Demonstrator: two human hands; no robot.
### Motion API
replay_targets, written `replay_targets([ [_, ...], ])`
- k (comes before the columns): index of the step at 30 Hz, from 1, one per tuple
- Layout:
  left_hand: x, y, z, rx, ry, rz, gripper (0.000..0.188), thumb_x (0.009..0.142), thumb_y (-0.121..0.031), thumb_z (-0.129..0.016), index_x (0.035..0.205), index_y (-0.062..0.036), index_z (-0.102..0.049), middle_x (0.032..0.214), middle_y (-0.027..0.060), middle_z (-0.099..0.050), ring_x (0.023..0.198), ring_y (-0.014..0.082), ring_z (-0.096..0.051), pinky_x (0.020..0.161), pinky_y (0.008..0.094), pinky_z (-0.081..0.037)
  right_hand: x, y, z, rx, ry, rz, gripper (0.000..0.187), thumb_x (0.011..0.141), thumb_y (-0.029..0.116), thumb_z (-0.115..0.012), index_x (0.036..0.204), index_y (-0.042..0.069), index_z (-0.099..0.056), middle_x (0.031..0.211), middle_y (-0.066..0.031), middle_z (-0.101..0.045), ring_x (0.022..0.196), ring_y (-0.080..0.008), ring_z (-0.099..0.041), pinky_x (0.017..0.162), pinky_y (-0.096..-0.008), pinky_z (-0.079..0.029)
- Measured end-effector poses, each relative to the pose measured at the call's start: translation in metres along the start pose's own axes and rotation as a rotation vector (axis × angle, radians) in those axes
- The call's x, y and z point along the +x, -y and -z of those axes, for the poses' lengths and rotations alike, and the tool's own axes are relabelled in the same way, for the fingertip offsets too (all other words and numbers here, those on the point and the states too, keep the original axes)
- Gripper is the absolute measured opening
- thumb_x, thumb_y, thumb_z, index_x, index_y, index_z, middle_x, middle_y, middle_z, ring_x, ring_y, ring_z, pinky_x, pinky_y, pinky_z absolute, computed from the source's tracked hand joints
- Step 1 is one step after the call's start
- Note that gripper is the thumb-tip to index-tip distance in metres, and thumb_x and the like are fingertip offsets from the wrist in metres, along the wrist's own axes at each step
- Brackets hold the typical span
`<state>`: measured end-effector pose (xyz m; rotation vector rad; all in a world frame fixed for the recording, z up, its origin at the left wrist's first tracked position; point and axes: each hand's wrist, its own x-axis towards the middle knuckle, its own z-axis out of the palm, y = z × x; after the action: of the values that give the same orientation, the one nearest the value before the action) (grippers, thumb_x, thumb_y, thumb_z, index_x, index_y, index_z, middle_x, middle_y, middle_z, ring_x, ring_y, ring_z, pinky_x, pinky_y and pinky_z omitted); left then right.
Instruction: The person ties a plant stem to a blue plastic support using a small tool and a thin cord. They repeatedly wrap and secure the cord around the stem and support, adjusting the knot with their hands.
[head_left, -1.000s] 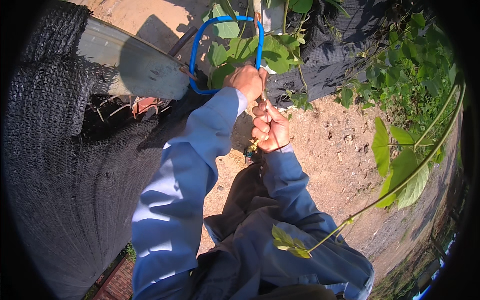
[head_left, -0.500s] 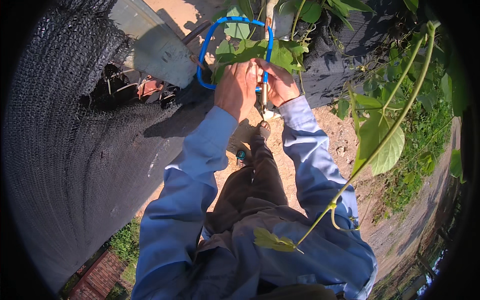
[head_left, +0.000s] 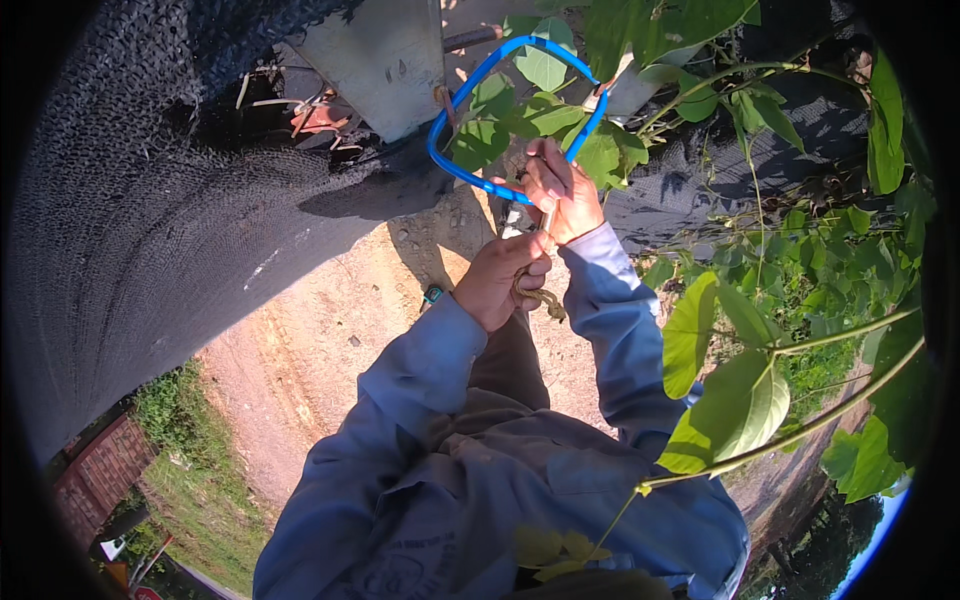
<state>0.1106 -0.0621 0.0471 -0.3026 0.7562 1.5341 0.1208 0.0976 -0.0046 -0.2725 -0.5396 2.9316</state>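
A blue cable lock [head_left: 434,140] forms a large loop in front of me, passing by rusty metal bits on a grey metal panel [head_left: 385,70] and a post. My right hand [head_left: 572,198] is closed round the lock near its metal barrel [head_left: 547,217], where the cable ends meet. Just below it, my left hand [head_left: 503,278] pinches at the barrel's lower end. A knotted brownish cord [head_left: 545,298] hangs from the left fingers; whatever small piece it is tied to is hidden in the grip.
Black shade netting [head_left: 200,270] fills the left side and continues behind the vines. Leafy vines [head_left: 545,115] grow through the loop, and a long stem with big leaves [head_left: 740,400] crosses close on the right. Sandy ground [head_left: 330,320] lies below.
My left hand has come down from beside the right hand, and the cord now shows in it. The loop sits further right and tilted in view; the right hand stays at the lock.
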Motion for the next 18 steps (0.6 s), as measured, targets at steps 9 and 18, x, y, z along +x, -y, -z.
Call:
replay_targets([
  [9,0.019,0.051,0.018,-0.480,0.062,-0.206,0.020,0.099,-0.029,-0.048,0.089,-0.0124,-0.049,0.067,-0.0050,-0.037,0.058,0.0065,-0.033,0.049,0.0236,-0.028,-0.023,0.053,-0.051,-1.538,-0.260,0.559,0.061,0.090,0.023,-0.066,0.134,-0.008,-0.037,0.126,-0.0205,-0.051,0.119,-0.0262,-0.052,0.099,-0.0398,-0.044],
  [18,0.039,0.070,0.001,-0.741,0.184,-0.281,0.023,0.096,-0.029,-0.051,0.080,-0.0136,-0.045,0.062,-0.0063,-0.031,0.053,0.0057,-0.029,0.048,0.0212,-0.025,0.028,0.012,-0.054,-0.971,-0.125,-0.580,0.020,0.098,0.027,-0.055,0.087,0.011,-0.056,0.069,0.0069,-0.047,0.050,-0.0020,-0.037,0.041,-0.0201,-0.033],
])
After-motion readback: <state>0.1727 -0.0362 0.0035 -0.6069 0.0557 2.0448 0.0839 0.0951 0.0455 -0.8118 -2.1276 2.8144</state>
